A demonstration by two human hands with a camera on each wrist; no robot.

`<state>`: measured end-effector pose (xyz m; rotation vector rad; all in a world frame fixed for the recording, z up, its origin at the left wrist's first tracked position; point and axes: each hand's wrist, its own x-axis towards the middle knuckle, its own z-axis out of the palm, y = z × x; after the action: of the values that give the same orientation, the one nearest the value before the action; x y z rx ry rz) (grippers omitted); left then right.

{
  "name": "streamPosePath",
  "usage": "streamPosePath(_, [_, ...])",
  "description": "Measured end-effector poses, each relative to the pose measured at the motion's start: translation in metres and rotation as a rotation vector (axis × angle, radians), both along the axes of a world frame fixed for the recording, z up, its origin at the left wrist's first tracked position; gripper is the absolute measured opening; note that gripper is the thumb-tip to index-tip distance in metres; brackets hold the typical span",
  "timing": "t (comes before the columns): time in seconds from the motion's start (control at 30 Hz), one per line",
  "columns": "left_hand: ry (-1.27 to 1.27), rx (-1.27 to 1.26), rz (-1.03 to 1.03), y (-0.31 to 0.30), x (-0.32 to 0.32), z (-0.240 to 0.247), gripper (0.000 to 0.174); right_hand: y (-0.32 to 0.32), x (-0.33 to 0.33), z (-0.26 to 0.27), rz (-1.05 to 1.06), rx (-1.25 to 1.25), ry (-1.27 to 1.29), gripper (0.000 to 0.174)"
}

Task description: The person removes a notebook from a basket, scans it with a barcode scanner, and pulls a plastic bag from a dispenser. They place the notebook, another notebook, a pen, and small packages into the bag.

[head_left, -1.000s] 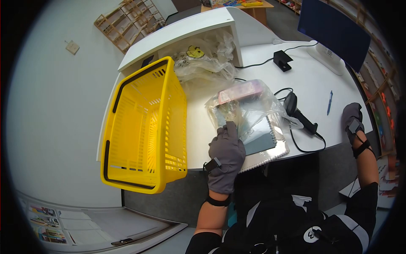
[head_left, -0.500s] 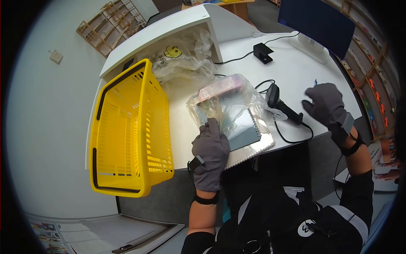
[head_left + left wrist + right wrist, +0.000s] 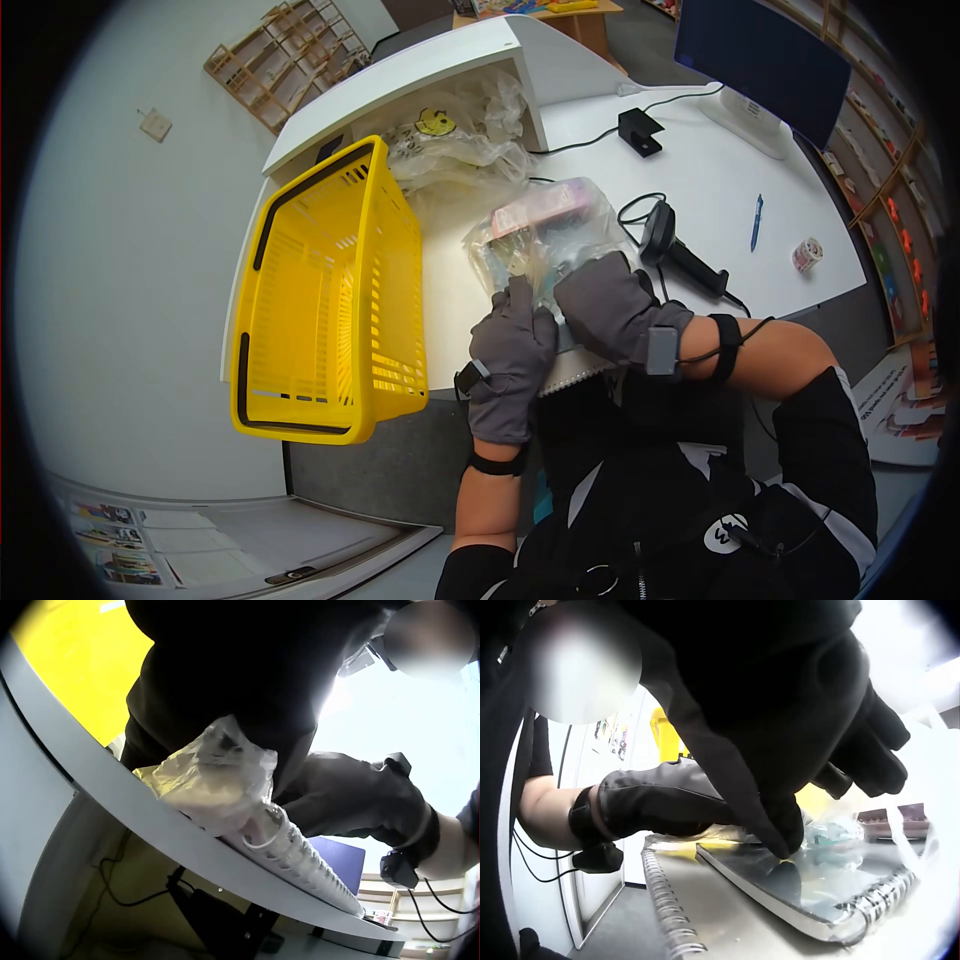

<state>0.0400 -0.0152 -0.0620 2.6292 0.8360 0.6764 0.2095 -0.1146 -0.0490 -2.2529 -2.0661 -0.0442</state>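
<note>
A clear plastic bag (image 3: 482,248) lies on the white counter with a pink box (image 3: 540,207) in it. My gloved left hand (image 3: 512,355) grips a bunched part of the bag, which also shows as crumpled plastic (image 3: 217,776) in the left wrist view. The gloved right hand (image 3: 622,308) is beside it, over the bag's right part. In the right wrist view, its thumb is right at the cover of a dark spiral notebook (image 3: 802,889), with the other fingers stretched out loosely. Beneath that notebook lies a larger spiral-bound notebook (image 3: 667,881).
A yellow basket (image 3: 400,300) stands on the left, more plastic bags (image 3: 450,150) behind it. On the right are a barcode scanner (image 3: 685,262) with its cable, a blue pen (image 3: 757,222), a small white-and-red round item (image 3: 807,254), a black stand (image 3: 640,132) and a monitor (image 3: 760,65).
The right hand has moved left from the counter's right end, across the scanner, to the bag beside the left hand. The small round item it covered now shows. The left hand stays on the bag.
</note>
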Motion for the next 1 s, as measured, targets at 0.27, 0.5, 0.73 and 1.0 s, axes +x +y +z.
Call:
streamPosePath(0.27, [0.018, 0.004, 0.011, 0.005, -0.003, -0.007, 0.060, 0.047, 0.012, -0.060, 0.035, 0.305, -0.405, 0.024])
streamPosePath(0.5, [0.033, 0.055, 0.015, 0.008, -0.003, -0.016, 0.058, 0.065, 0.016, -0.067, 0.120, 0.175, -0.313, 0.030])
streamPosePath(0.73, [-0.055, 0.017, -0.009, 0.006, -0.004, -0.012, 0.052, 0.061, 0.010, -0.058, 0.093, 0.204, -0.310, 0.030])
streamPosePath(1.0, [-0.016, -0.070, -0.018, 0.006, -0.005, -0.004, 0.046, -0.009, -0.002, 0.004, 0.056, 0.080, -0.344, 0.037])
